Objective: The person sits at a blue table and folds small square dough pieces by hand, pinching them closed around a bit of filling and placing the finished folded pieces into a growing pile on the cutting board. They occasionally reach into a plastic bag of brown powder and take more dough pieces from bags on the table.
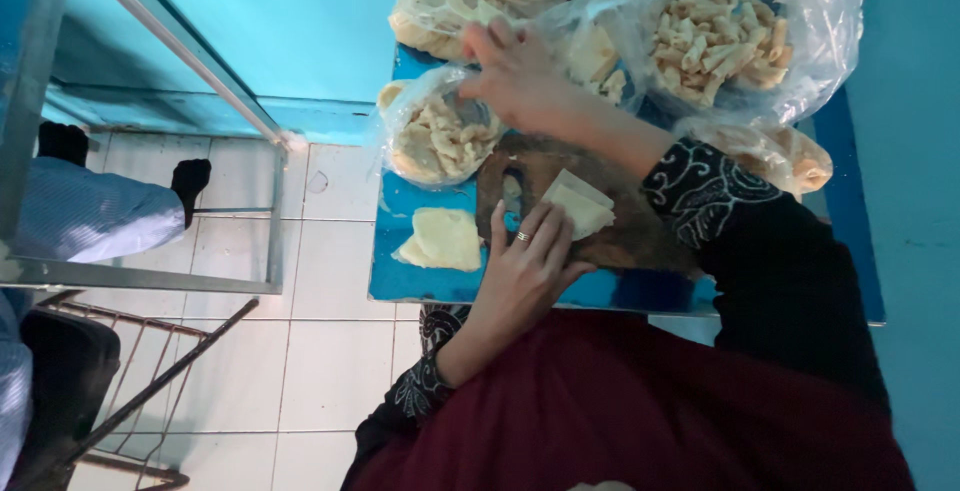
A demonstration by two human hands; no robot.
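Folded dough sheet lies on the dark wooden board, pinned under flat fingers of the left hand. Right hand, fingers spread and holding nothing, rests on a plastic bag of dough pieces.

Blue table, wooden board, pale dough piece, plastic bags of pastry
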